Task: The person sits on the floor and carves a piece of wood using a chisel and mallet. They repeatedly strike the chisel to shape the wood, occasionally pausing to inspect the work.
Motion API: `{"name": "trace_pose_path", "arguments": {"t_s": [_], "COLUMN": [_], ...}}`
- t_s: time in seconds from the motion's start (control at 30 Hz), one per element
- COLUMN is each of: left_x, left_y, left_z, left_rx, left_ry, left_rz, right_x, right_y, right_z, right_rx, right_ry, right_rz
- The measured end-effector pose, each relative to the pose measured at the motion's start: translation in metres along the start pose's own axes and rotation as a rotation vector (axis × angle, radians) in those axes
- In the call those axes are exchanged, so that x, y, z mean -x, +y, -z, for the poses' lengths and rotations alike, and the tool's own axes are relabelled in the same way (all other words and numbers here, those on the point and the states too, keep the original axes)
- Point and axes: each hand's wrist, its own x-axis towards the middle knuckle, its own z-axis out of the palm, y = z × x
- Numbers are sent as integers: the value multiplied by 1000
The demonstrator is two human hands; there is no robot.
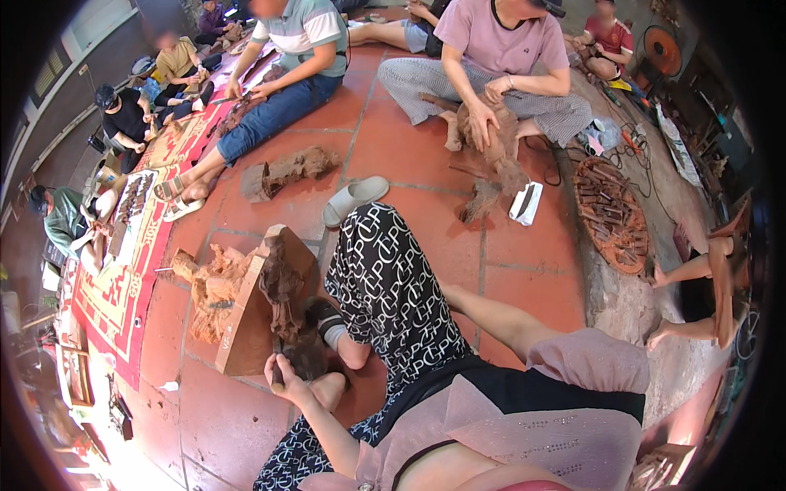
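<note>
My left hand point(284, 380) is closed around a dark wooden-handled tool point(277, 374), whose working end I cannot make out. Just beyond it, a dark brown carved wooden figure point(281, 286) stands against a thick wooden block point(243, 319). The figure's lower end meets a dark lump of wood point(307, 356) beside my foot. Behind the block, a lighter orange-brown carving point(214, 282) lies on the tiles. My right forearm point(499, 319) reaches behind my raised knee in patterned trousers point(393, 286), which hides my right hand.
A grey slipper point(356, 199) and a rough carved log point(291, 172) lie ahead on the red tiles. Across from me, a person in pink holds a wooden carving point(491, 139). An oval basket of hand tools point(612, 213) sits right, near cables. Several people sit along a red mat point(123, 286).
</note>
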Motion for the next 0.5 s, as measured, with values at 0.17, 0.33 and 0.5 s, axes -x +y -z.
{"name": "trace_pose_path", "arguments": {"t_s": [0.17, 0.33, 0.5], "left_x": [-1, 2, -7], "left_y": [6, 11, -12], "left_z": [-22, -12, -6], "left_rx": [-11, -64, -81], "left_ry": [-39, -43, -54], "left_rz": [-6, 19, -40], "right_x": [0, -28, -52], "right_y": [-50, -132, -225], "right_z": [2, -16, -46], "right_rx": [-64, -171, -296], "right_ry": [18, -26, -79], "right_rz": [7, 74, 125]}}
